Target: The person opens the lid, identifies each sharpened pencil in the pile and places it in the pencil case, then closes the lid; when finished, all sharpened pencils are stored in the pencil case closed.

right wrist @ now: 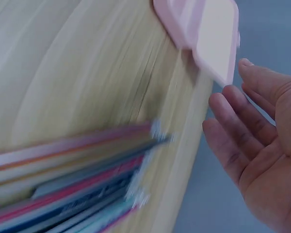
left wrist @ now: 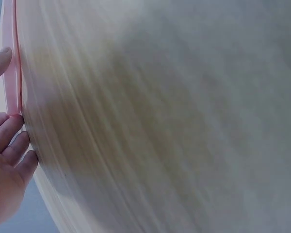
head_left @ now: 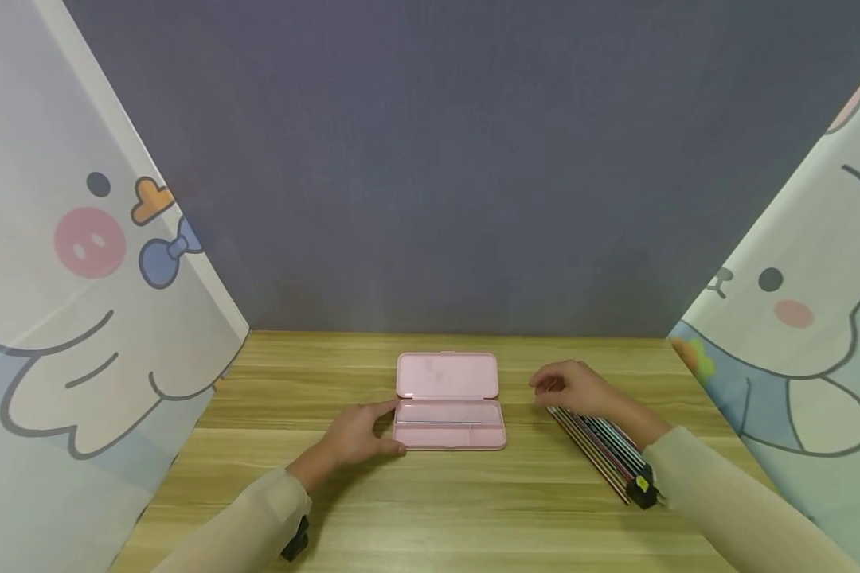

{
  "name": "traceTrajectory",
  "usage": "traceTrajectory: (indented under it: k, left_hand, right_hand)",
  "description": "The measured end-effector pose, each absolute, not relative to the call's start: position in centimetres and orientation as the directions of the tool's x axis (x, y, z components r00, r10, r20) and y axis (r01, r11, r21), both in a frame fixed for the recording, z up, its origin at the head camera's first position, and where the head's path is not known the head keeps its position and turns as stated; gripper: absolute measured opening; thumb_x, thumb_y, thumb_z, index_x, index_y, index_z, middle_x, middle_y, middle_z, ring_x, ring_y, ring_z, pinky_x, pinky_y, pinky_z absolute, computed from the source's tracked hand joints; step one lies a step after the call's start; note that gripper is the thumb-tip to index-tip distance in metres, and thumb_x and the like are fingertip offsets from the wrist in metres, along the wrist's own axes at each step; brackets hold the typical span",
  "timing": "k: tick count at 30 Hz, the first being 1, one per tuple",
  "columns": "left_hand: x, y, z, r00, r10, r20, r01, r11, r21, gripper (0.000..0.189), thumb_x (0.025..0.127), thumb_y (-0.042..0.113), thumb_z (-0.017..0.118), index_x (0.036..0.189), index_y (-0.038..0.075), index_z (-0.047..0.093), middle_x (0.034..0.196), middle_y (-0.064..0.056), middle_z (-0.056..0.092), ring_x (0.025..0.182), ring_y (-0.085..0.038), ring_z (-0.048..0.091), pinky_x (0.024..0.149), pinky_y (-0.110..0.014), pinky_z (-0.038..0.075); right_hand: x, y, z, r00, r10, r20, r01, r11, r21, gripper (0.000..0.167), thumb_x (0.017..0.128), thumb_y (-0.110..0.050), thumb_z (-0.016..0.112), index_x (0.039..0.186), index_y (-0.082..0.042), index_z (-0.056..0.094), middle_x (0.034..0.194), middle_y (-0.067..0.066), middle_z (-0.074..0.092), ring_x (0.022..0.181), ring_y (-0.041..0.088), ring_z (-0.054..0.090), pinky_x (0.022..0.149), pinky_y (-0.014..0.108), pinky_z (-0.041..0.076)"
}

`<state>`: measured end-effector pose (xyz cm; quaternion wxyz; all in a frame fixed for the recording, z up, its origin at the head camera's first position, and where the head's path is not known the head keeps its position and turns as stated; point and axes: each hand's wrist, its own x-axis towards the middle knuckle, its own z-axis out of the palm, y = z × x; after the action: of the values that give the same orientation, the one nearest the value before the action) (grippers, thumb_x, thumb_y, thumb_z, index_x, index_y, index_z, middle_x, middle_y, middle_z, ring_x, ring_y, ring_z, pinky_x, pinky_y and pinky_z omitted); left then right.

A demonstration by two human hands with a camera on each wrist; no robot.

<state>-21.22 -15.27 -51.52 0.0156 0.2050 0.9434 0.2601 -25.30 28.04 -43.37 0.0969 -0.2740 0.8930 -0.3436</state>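
A pink pencil case point(head_left: 430, 437) lies open on the table, its lid folded back. Inside its tray runs a thin pale line; I cannot tell whether it is a pencil. My left hand point(head_left: 358, 434) rests against the case's left side, thumb at the front corner and fingers fairly straight along the edge. To the right of the case lies a bunch of coloured pencils point(head_left: 605, 446), side by side and slanted. Over their far ends hovers my right hand point(head_left: 573, 386). In the right wrist view its fingers point(right wrist: 237, 128) are loosely bent, apart from the thumb, holding nothing.
The wood-grain table point(head_left: 430, 517) ends at a dark grey panel point(head_left: 459, 175) behind. White panels with cartoon figures stand at the left point(head_left: 36, 159) and right point(head_left: 817, 239). A black wrist device point(head_left: 643, 489) sits over the near ends of the pencils in the head view.
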Motion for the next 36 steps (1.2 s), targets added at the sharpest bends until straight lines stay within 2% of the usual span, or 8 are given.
traceTrajectory:
  k: [5, 11, 15, 20, 25, 30, 36]
  left_hand:
    - [-21.2, -15.3, -51.9, -0.902, 0.419, 0.103, 0.412, 0.766, 0.493, 0.09, 0.077, 0.054, 0.085, 0.148, 0.009, 0.055, 0.137, -0.013, 0.066, 0.121, -0.027, 0.066, 0.102, -0.049, 0.054]
    - [-20.9, -15.1, -52.3, -0.906, 0.411, 0.1, 0.397, 0.744, 0.537, 0.092, 0.077, 0.05, 0.085, 0.151, 0.007, 0.051, 0.143, -0.012, 0.062, 0.132, -0.033, 0.058, 0.108, -0.051, 0.05]
    - [-20.7, -14.9, -52.4, -0.911, 0.406, 0.073, 0.376, 0.746, 0.55, 0.094, 0.079, 0.049, 0.082, 0.155, 0.007, 0.045, 0.148, -0.014, 0.057, 0.137, -0.037, 0.053, 0.111, -0.054, 0.046]
    - [-20.7, -14.8, -52.5, -0.924, 0.379, 0.059, 0.349, 0.767, 0.539, 0.094, 0.08, 0.051, 0.081, 0.155, 0.007, 0.045, 0.15, -0.015, 0.056, 0.138, -0.038, 0.052, 0.11, -0.055, 0.046]
    - [-20.8, -14.8, -52.4, -0.928, 0.369, 0.058, 0.342, 0.776, 0.53, 0.094, 0.079, 0.051, 0.082, 0.154, 0.008, 0.046, 0.149, -0.014, 0.056, 0.138, -0.037, 0.052, 0.111, -0.054, 0.046]
    - [-20.8, -14.7, -52.2, -0.927, 0.371, 0.054, 0.34, 0.773, 0.535, 0.093, 0.079, 0.05, 0.082, 0.154, 0.007, 0.046, 0.15, -0.014, 0.056, 0.138, -0.037, 0.052, 0.112, -0.054, 0.045]
    - [-20.8, -14.7, -52.2, -0.921, 0.383, 0.064, 0.356, 0.766, 0.535, 0.092, 0.079, 0.049, 0.082, 0.154, 0.008, 0.047, 0.149, -0.014, 0.057, 0.138, -0.036, 0.053, 0.112, -0.053, 0.046]
  right_hand:
    - [-24.2, 33.0, -43.9, -0.873, -0.483, 0.07, -0.407, 0.641, -0.651, 0.025, 0.095, -0.014, 0.073, 0.116, 0.001, 0.072, 0.105, 0.015, 0.074, 0.088, 0.01, 0.069, 0.074, 0.025, 0.058]
    - [-22.8, 37.3, -45.8, -0.896, -0.437, 0.081, -0.364, 0.617, -0.698, 0.027, 0.097, -0.008, 0.07, 0.117, 0.009, 0.069, 0.104, 0.017, 0.074, 0.085, 0.009, 0.069, 0.07, 0.025, 0.059]
    - [-22.0, 39.2, -47.1, -0.91, -0.41, 0.065, -0.335, 0.634, -0.697, 0.026, 0.097, -0.008, 0.069, 0.117, 0.009, 0.069, 0.104, 0.018, 0.073, 0.084, 0.008, 0.069, 0.066, 0.027, 0.059]
    - [-21.6, 40.4, -48.8, -0.929, -0.358, 0.096, -0.329, 0.678, -0.658, 0.021, 0.095, -0.01, 0.072, 0.111, 0.003, 0.073, 0.1, 0.011, 0.075, 0.083, 0.001, 0.067, 0.065, 0.027, 0.058]
    - [-21.4, 40.8, -49.9, -0.939, -0.321, 0.122, -0.324, 0.708, -0.627, 0.018, 0.093, -0.008, 0.074, 0.107, 0.002, 0.075, 0.096, 0.006, 0.076, 0.083, -0.002, 0.065, 0.071, 0.023, 0.057]
    - [-21.2, 41.0, -50.3, -0.949, -0.304, 0.082, -0.28, 0.698, -0.659, 0.021, 0.093, -0.008, 0.074, 0.11, 0.004, 0.073, 0.098, 0.01, 0.076, 0.083, 0.001, 0.067, 0.071, 0.024, 0.057]
    - [-21.0, 41.6, -50.7, -0.947, -0.315, 0.059, -0.263, 0.658, -0.706, 0.022, 0.093, 0.0, 0.072, 0.113, 0.01, 0.07, 0.102, 0.019, 0.075, 0.084, 0.005, 0.069, 0.07, 0.024, 0.059]
